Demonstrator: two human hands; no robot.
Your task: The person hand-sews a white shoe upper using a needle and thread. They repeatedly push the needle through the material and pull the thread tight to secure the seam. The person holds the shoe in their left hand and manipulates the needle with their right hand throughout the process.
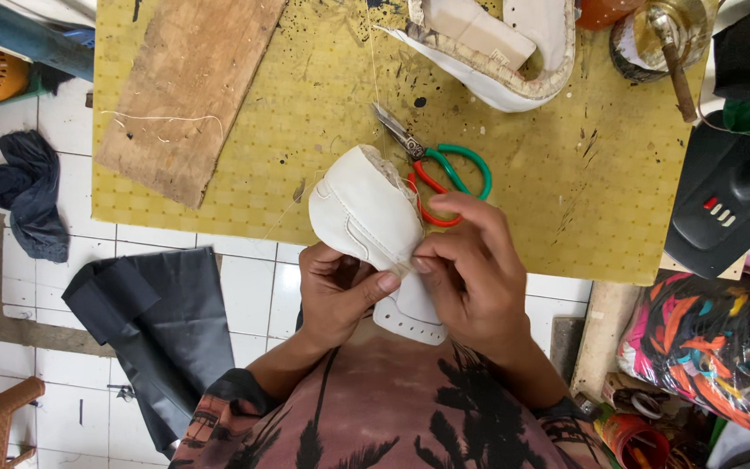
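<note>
I hold a white leather shoe upper (363, 211) over the near edge of a yellow work mat (549, 165). My left hand (334, 291) grips it from below, thumb pressed on its side. My right hand (466, 269) pinches the same spot from the right, fingertips meeting the left thumb. A thin pale thread runs from the upper toward the far part of the mat. Just behind the upper lie scissors (440, 165) with one green and one orange handle loop, blades pointing far-left.
A rough wooden board (180, 91) lies at the mat's far left. Another white shoe on a last (501, 48) sits at the far middle, a glue tin with a brush (666, 39) beside it. Black sheet material (154, 326) lies on the tiled floor at left. A black device (722, 204) is on the right.
</note>
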